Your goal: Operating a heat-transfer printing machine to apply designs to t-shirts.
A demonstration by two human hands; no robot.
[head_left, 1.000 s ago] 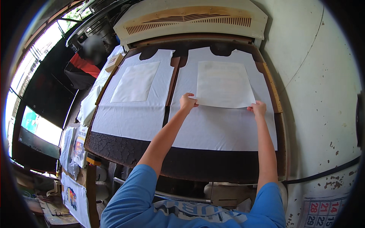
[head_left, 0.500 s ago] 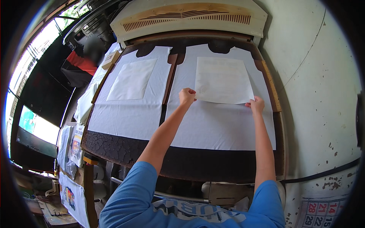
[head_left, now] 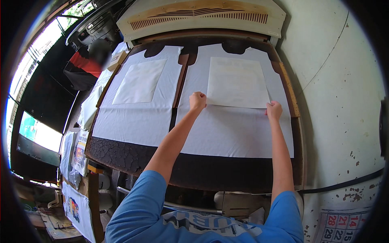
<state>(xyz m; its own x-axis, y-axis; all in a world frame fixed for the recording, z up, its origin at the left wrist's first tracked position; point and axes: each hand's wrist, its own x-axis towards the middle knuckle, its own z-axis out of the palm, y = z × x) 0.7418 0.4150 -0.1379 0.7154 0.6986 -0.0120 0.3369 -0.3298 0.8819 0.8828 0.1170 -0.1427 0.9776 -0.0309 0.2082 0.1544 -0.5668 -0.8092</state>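
Note:
A white sheet of paper (head_left: pixel 237 83) lies over the upper part of a white shirt-shaped fabric piece (head_left: pixel 235 133) on the right. Its lower left corner is pinched by my left hand (head_left: pixel 197 101), and its lower right corner by my right hand (head_left: pixel 274 111). The near edge between them looks nearly straight and close to the fabric. To the left, a second white fabric piece (head_left: pixel 133 125) is spread out with another paper sheet (head_left: pixel 140 82) flat on it. Both pieces have neck and armhole cutouts at the far end.
The fabric lies on a dark, cracked flat bed (head_left: pixel 121 156). Behind it stands a cream metal housing with vents (head_left: pixel 202 20). A pale wall (head_left: pixel 332 81) borders the right. Folded garments (head_left: pixel 91 109) and a box (head_left: pixel 116 60) line the left, where a person in red and black (head_left: pixel 86 67) is.
The sheet's near edge has straightened and come down closer to the fabric. Both hands have shifted only slightly, still at the corners.

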